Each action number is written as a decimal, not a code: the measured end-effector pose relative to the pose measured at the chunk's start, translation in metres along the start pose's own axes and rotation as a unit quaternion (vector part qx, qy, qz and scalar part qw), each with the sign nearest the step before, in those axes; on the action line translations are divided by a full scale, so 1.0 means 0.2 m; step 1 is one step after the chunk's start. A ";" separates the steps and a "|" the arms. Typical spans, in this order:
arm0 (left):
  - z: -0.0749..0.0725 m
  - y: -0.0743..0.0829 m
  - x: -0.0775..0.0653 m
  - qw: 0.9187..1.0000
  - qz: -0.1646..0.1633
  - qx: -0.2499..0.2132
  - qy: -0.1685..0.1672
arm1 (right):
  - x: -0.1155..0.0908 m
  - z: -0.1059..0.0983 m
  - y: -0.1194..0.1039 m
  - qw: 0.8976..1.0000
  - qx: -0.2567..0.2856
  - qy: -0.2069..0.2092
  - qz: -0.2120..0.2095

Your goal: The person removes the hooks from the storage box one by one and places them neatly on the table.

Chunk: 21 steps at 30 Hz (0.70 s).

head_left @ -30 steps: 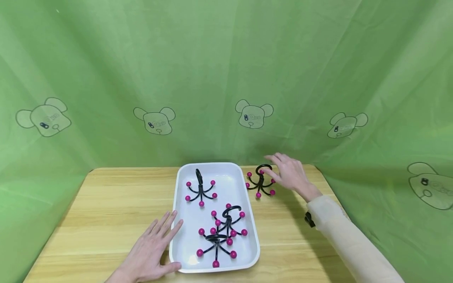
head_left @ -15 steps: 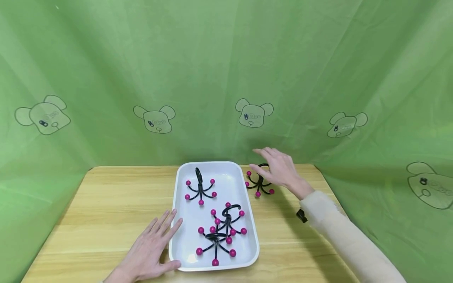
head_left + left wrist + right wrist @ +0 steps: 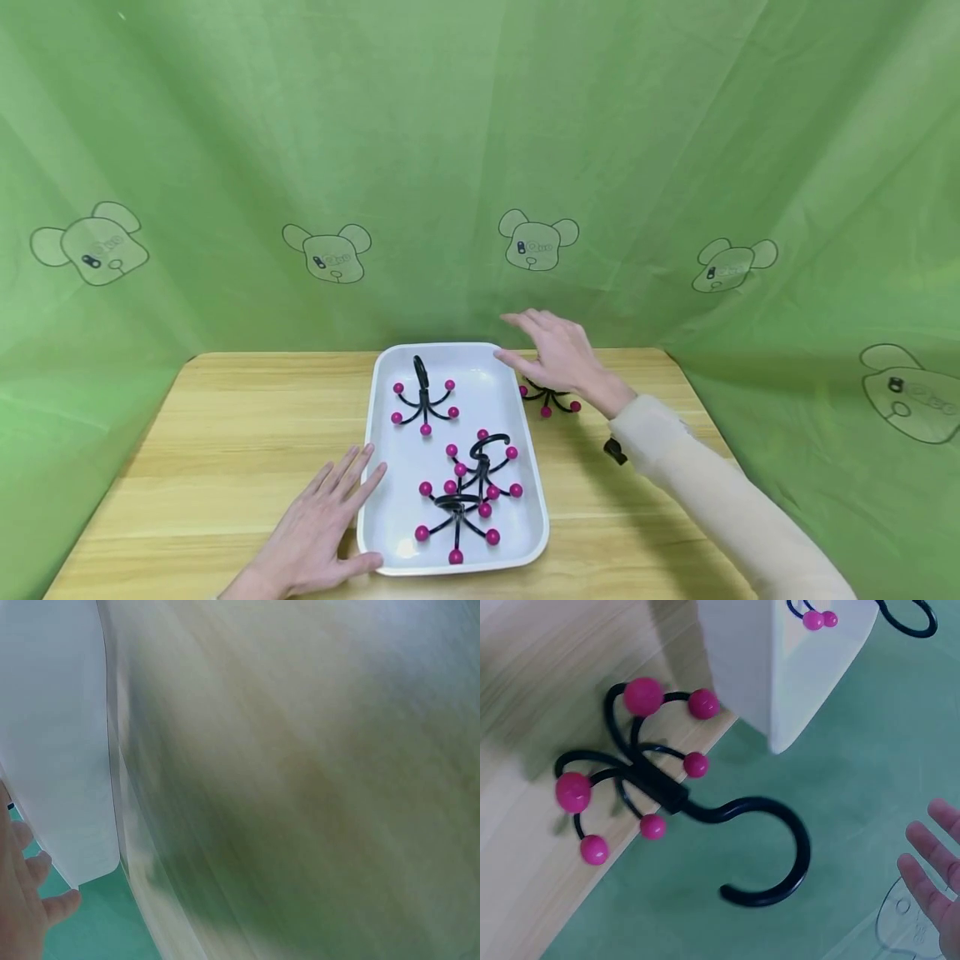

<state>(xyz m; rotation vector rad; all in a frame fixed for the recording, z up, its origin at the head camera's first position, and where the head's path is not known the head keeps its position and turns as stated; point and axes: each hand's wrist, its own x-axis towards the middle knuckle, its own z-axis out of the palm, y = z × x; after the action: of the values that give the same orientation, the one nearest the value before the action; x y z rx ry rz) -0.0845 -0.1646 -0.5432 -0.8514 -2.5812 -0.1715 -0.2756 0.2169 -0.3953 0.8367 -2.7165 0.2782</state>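
Observation:
My left hand [image 3: 315, 525] rests at the left side of a white tray [image 3: 480, 383], its fingers straight and spread and its thumb at the near corner. Inside the tray are three black hooks with pink ball-tipped prongs: one upright [image 3: 424, 402] toward the back and a pair crowded together near the front right. A fourth such hook [image 3: 656, 784] stands on the table to the right of the tray. Over it hovers my right hand [image 3: 558, 350], empty, fingers extended and thumb apart. That hand hides the hook's curved top in the head view; the right wrist view shows it whole.
The wooden table [image 3: 247, 433] ends at a green curtain [image 3: 435, 167] printed with mouse heads, which rises at the back and both sides. A small black object [image 3: 615, 451] shows below the right sleeve's cuff.
My right hand has moved left above the hook on the table, toward the tray's back right corner, covering more of that hook. The left hand and the hooks have stayed in place.

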 end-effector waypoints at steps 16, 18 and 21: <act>0.00 0.00 0.00 1.000 -0.004 -0.009 -0.012 | 0.15 0.06 -0.19 0.998 -0.005 -0.031 -0.051; 0.00 0.00 0.00 1.000 -0.004 -0.010 -0.011 | 0.17 0.08 -0.21 0.998 -0.009 -0.031 -0.058; 0.00 0.00 0.00 1.000 -0.004 -0.010 -0.010 | 0.21 0.10 -0.23 0.997 -0.013 -0.039 -0.065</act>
<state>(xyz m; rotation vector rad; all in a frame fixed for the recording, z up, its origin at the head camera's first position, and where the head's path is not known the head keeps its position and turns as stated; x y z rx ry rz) -0.0848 -0.1646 -0.5438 -0.8540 -2.6054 -0.1925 -0.2860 0.1529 -0.3964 1.0318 -2.7159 0.1863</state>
